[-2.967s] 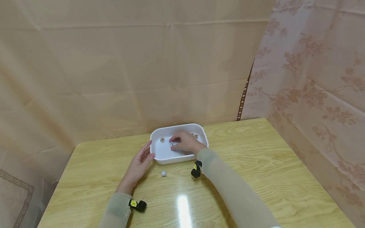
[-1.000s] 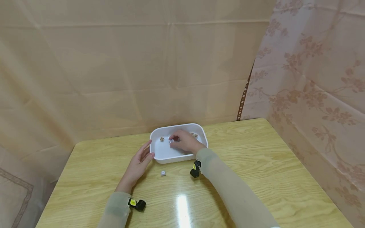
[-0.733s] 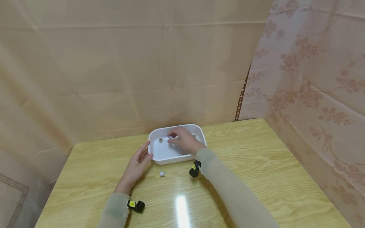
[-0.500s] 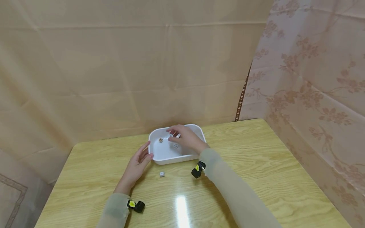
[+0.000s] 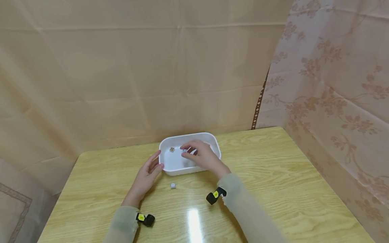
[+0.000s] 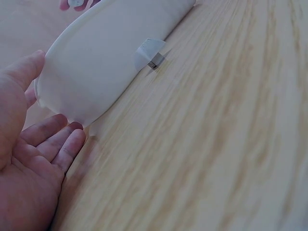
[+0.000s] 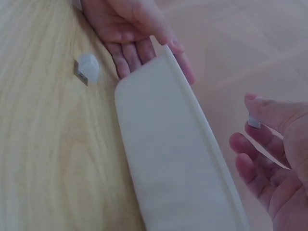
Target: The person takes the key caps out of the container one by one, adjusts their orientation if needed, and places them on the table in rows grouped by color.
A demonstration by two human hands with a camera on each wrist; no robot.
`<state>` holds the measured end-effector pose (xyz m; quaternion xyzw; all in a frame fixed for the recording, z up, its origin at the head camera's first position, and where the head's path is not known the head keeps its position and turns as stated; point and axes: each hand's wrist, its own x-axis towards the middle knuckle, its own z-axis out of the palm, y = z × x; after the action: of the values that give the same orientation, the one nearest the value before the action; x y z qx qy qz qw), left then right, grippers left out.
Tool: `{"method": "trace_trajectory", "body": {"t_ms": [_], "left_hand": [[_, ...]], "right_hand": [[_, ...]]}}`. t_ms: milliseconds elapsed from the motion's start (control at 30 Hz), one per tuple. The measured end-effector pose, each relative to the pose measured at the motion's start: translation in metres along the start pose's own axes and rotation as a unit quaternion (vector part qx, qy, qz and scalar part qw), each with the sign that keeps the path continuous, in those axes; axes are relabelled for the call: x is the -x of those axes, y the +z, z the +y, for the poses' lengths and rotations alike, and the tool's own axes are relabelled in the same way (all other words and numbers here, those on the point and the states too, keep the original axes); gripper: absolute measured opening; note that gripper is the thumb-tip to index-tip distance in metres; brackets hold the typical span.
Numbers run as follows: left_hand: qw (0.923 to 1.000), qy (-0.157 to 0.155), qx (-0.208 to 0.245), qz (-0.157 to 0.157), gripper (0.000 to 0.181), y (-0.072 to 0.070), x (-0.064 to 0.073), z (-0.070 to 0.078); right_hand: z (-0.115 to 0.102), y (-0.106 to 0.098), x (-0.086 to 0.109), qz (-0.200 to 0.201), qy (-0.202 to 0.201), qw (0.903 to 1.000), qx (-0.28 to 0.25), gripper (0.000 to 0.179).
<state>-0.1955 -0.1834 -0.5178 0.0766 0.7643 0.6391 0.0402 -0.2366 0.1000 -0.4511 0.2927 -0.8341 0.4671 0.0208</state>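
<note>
In the head view a white tray (image 5: 179, 171) sits near the table's back edge. At its left end my left hand (image 5: 145, 179) holds it, thumb at the front corner and fingers along the side. Over the tray, my right hand (image 5: 204, 156) pinches a small white keycap (image 7: 253, 121) between thumb and index finger, the other fingers loosely bent. Inside the tray, to the left, lies a keycap with a brown underside (image 5: 172, 149). Another white keycap (image 5: 173, 186) rests on the table in front of the tray. My right hand hides the tray's right part.
The wood-grain table (image 5: 267, 182) extends to both sides of the tray. Behind it hangs a beige curtain (image 5: 136, 74), with a floral cloth (image 5: 340, 101) at the right. Each wrist carries a black camera; the right one (image 5: 212, 198) hangs over the table.
My right hand works low in the tray, rises toward the back rim with a keycap, then draws back toward me with it. Its forearm shifts down and right. The left hand stays put.
</note>
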Motion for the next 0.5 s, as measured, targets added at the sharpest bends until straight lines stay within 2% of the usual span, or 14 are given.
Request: {"method": "trace_trajectory", "body": {"t_ms": [267, 500], "left_hand": [[1.0, -0.005, -0.002, -0.001, 0.063, 0.002, 0.0, 0.002], [0.9999, -0.004, -0.012, 0.002, 0.063, 0.002, 0.001, 0.003]], "right_hand": [[-0.002, 0.005, 0.017, 0.019, 0.034, 0.999, 0.021, 0.026], [-0.002, 0.007, 0.031, 0.03, 0.055, 0.998, 0.001, 0.026]]}}
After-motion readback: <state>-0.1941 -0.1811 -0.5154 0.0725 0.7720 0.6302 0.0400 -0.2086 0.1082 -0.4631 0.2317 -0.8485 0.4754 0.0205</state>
